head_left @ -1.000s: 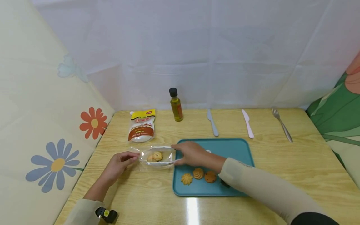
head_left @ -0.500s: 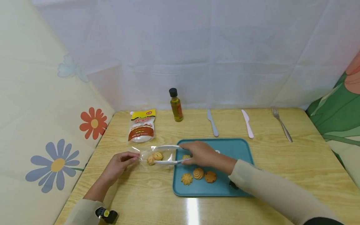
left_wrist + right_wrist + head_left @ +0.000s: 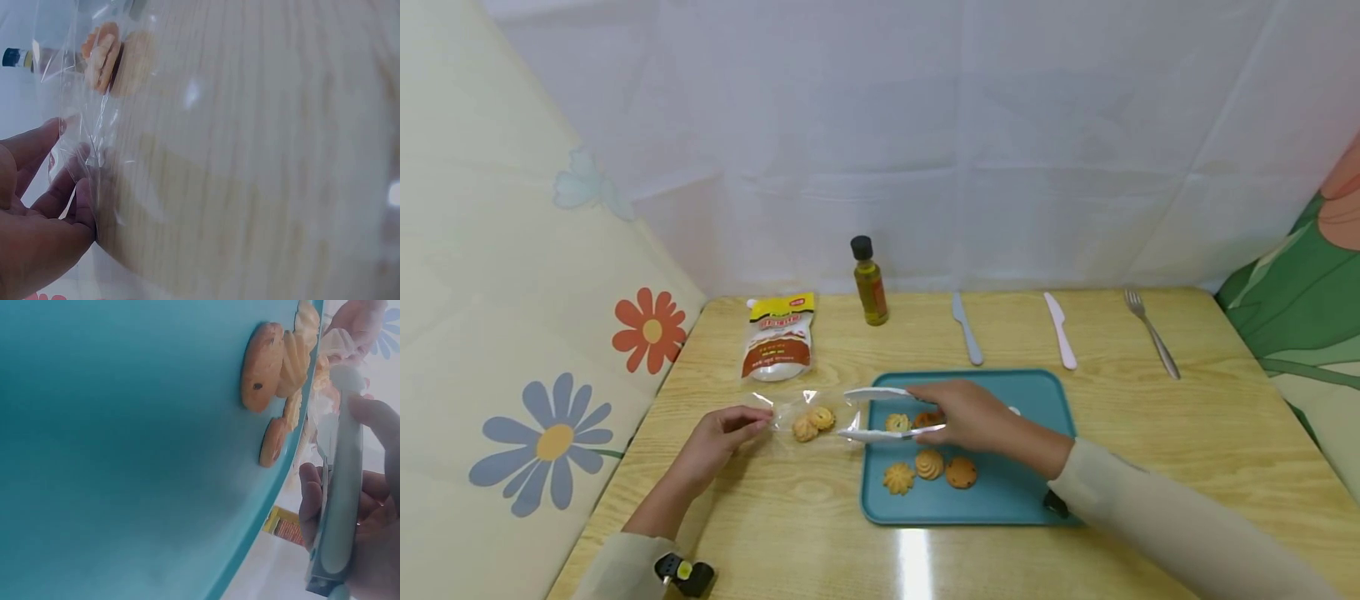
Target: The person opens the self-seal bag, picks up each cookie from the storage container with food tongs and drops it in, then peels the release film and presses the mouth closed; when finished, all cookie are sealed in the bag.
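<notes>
My left hand (image 3: 722, 440) pinches the closed-looking left end of a clear plastic bag (image 3: 785, 414) lying on the table. Two cookies (image 3: 806, 428) are inside it, touching each other. My right hand (image 3: 976, 418) grips white tongs (image 3: 877, 393) over the blue tray (image 3: 1045, 392). The tongs' arms are spread, with nothing between their tips, which reach the bag's right end. Several cookies (image 3: 928, 464) lie in the tray's left half, one partly hidden by my right hand. In the right wrist view, my thumb and fingers wrap the tongs (image 3: 345, 494) beside the tray's rim.
A yellow, white and brown pouch (image 3: 778, 337) lies behind the bag, beside an upright oil bottle (image 3: 871, 287). Behind the tray are a grey-blue knife (image 3: 967, 329), a pink knife (image 3: 1061, 331) and a metal fork (image 3: 1152, 335). A white cloth (image 3: 970, 167) hangs behind the table.
My right hand has drawn the tongs rightward out of the bag, leaving the two cookies inside. More of the tray's back-row cookies now show. My left hand has stayed in place.
</notes>
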The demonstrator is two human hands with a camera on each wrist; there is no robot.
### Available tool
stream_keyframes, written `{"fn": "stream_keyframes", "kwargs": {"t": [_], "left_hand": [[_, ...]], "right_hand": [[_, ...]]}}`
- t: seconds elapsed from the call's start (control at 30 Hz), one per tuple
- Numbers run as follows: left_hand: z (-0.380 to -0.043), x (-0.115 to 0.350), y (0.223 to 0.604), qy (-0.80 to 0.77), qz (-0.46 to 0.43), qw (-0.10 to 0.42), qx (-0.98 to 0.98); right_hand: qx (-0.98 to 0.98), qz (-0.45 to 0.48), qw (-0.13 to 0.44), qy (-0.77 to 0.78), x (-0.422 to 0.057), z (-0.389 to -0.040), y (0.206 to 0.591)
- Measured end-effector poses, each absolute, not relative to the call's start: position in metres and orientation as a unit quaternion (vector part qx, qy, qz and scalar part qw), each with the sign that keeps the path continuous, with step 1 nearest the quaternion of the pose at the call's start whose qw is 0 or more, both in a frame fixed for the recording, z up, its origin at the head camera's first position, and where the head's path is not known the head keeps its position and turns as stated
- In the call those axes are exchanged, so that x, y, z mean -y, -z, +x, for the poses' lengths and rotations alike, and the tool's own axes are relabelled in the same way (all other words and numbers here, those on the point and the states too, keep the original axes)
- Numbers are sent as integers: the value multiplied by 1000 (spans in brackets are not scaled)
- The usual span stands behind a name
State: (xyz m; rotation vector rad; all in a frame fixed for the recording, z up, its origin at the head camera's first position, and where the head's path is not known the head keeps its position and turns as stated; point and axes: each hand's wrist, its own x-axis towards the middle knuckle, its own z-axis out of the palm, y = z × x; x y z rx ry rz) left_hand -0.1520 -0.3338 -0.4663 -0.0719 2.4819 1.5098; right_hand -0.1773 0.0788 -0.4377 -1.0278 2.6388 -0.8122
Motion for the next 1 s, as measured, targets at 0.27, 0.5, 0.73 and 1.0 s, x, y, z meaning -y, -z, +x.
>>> {"fn": "stream_keyframes", "kwargs": {"t": [0.27, 0.5, 0.73, 1.0], "left_hand": [[-151, 334, 466, -521, -9, 111, -847], [-150, 333, 467, -522, -4, 107, -846], [-150, 332, 466, -524, -2, 107, -845], [-150, 333, 466, -528, 3, 108, -842]], "right_hand": [[-898, -333, 87, 274, -105, -169, 436], [-904, -329, 71, 263, -123, -162, 437], [-908, -319, 64, 265, -140, -156, 441], [-909, -313, 62, 267, -157, -153, 443]]}}
